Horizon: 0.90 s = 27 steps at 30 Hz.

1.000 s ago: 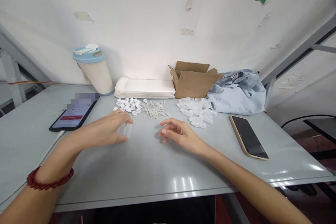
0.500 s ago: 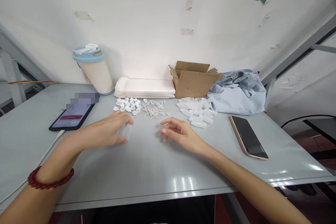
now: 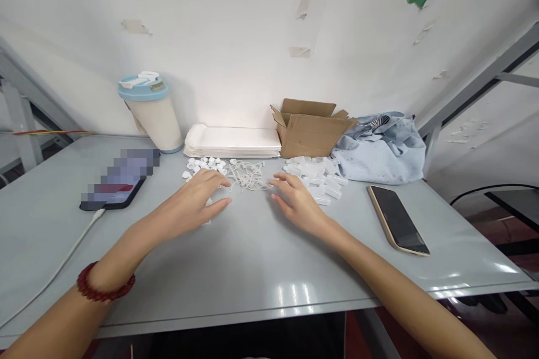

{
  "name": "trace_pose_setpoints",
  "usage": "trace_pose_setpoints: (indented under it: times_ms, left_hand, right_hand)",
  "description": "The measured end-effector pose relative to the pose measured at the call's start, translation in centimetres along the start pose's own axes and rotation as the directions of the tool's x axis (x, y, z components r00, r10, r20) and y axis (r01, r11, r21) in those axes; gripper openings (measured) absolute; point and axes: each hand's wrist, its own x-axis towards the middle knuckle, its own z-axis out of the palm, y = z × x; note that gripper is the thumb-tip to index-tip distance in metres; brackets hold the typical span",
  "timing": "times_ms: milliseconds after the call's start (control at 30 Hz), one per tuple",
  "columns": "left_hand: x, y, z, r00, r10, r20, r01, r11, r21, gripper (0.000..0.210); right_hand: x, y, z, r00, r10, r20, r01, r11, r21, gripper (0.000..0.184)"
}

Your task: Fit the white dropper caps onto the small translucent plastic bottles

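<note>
Well, from afar I see left hand [image 3: 191, 205] spread wide, fingertips empty, partly covering clear tube [image 3: 209, 202]; white caps [image 3: 210, 162] at its twelve o'clock, pale cords [image 3: 248, 176] at two; right hand [image 3: 301, 203] loosely spread, empty, translucent vials [image 3: 320, 178] at its one o'clock.

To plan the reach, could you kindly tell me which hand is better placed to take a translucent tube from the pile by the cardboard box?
Likely the right hand: it is open beside the translucent tubes, while the left hand is farther off, near the white caps.

Glossy tabletop [image 3: 252, 263], smooth plastic vials [image 3: 312, 167], matt cardboard box [image 3: 314, 136]
</note>
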Motion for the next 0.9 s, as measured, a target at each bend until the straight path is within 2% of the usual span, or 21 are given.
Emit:
trace_pose_setpoints:
  times_ms: [167, 300, 467, 533, 667, 900]
  left_hand:
    - [0.2, 1.4, 1.1, 0.990, 0.107, -0.093, -0.106, 0.994, 0.017, 0.027]
    - [0.2, 2.2, 1.5, 0.982, 0.152, -0.112, -0.151, 0.988, 0.019, 0.025]
    - [0.2, 2.8, 1.9, 0.966, 0.208, -0.157, -0.208, 0.978, 0.014, 0.024]
    - [0.2, 3.0, 2.1, 0.961, 0.213, -0.176, -0.217, 0.976, -0.006, 0.024]
    - [0.2, 3.5, 2.4, 0.963, 0.201, -0.180, -0.213, 0.976, -0.052, 0.027]
    - [0.1, 4.0, 3.0, 0.975, 0.156, -0.159, -0.179, 0.973, -0.146, 0.027]
  right_hand:
    - [0.0, 0.4, 0.6, 0.993, -0.020, 0.114, 0.034, 0.992, -0.125, 0.030]
    - [0.2, 0.4, 0.4, 0.996, 0.018, 0.091, -0.006, 0.992, -0.129, 0.027]
    - [0.3, 0.0, 0.0, 0.996, 0.025, -0.080, -0.025, 1.000, 0.010, 0.025]
    - [0.2, -0.6, -0.2, 0.992, 0.052, -0.114, -0.042, 0.995, 0.086, 0.024]
    - [-0.1, -2.3, -0.5, 0.992, 0.091, -0.092, -0.068, 0.971, 0.229, 0.024]
    - [-0.6, -4.2, -0.6, 0.994, 0.110, 0.021, -0.109, 0.915, 0.390, 0.026]
